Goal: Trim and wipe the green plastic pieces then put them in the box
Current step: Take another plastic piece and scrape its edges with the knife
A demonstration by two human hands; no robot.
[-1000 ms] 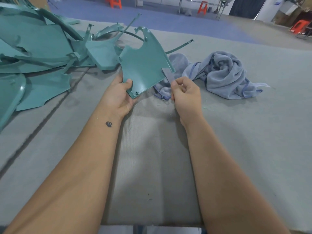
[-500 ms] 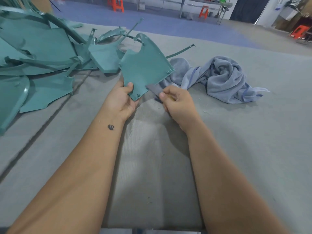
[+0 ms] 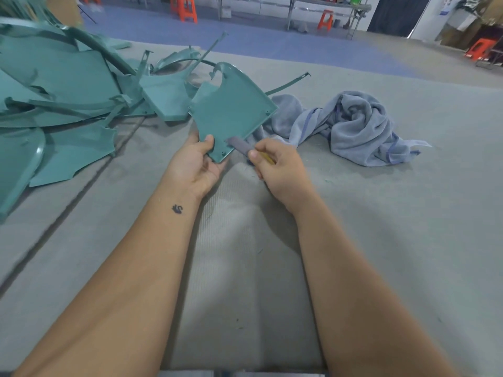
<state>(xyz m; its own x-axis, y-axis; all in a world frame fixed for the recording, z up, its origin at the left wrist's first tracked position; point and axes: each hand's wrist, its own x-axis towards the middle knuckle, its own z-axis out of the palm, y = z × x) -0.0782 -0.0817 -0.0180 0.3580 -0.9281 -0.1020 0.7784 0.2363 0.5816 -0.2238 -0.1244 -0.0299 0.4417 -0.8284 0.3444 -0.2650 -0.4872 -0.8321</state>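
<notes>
Here, left hand [image 3: 196, 164] gripping green plastic piece [image 3: 231, 112], right hand [image 3: 277, 165] pinching grey blade [image 3: 238, 146] against its edge.

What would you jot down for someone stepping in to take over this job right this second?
Left hand grips the lower corner of one green plastic piece, held up off the table.
Right hand holds a trimming blade, its flat grey end at the piece's lower right edge.
Pile of green pieces lies to the left on the grey table; the blue-grey cloth is bunched to the right.
Done: cannot tell how many pieces are finished.
Left: finish trimming this piece, wipe it, box it, then the pile. No box is in view.
</notes>
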